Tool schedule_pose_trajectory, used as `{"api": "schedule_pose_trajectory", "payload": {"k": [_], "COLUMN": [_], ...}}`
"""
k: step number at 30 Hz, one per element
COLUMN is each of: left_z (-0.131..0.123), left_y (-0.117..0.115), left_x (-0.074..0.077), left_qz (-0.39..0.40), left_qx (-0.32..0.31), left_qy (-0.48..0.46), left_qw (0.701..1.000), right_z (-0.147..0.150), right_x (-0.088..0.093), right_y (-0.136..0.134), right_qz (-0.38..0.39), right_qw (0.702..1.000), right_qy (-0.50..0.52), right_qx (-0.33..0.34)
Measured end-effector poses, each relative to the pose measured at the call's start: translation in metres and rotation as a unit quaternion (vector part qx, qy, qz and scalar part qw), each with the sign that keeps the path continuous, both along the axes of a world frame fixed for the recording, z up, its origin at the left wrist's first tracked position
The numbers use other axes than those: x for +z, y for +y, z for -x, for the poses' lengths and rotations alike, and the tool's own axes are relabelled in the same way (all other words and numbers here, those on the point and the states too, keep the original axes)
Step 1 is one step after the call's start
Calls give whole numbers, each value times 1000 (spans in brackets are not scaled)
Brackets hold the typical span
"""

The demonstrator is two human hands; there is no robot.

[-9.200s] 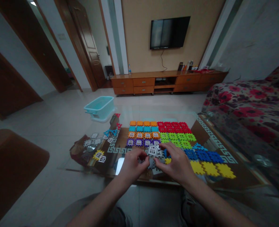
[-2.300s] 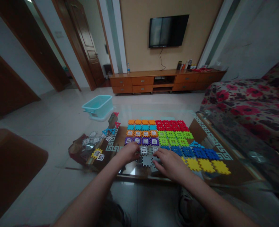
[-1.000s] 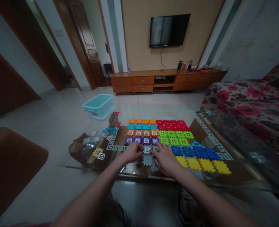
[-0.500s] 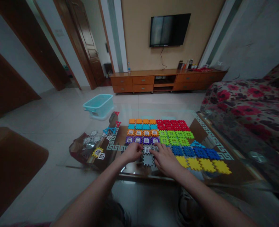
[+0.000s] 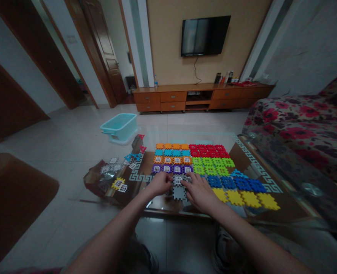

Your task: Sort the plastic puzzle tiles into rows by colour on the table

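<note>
A grey interlocking tile with a white window insert (image 5: 178, 180) lies flat on the glass table between my hands. My left hand (image 5: 161, 184) is closed in a pinch at its left edge, the other fingers curled in. My right hand (image 5: 199, 193) bends over its right side, the thumb and index finger closed on that edge. A plain grey tile (image 5: 179, 193) lies just below, nearer me. Under my right fingers, more grey tile is partly hidden. Purple window tiles (image 5: 177, 169) form the row directly beyond my hands.
Rows of orange, light blue, red (image 5: 210, 151), green (image 5: 212, 166), blue (image 5: 228, 182) and yellow tiles (image 5: 242, 198) cover the glass. Loose white window pieces (image 5: 123, 188) and a yellow tile (image 5: 118, 184) lie at left. A turquoise bin (image 5: 120, 129) stands beyond the table's left end.
</note>
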State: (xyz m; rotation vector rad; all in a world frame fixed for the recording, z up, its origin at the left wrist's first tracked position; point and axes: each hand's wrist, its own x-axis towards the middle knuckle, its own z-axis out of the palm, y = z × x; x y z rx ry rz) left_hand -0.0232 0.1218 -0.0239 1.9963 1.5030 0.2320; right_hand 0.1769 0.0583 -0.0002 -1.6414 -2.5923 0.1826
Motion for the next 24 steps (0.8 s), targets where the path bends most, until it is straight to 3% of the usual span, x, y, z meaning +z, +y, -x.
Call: {"api": "schedule_pose_trajectory", "payload": {"k": [24], "left_z": [3], "left_y": [2], "left_x": [-14], "left_qz": [4], "left_qx": [-5], "left_qy": [-32], "left_qw": [999], "right_z": [1], "right_x": [2], "right_y": [-1], "right_qz": [2], "right_qw": [1000], "right_qy": [8], "right_qx": [1]}}
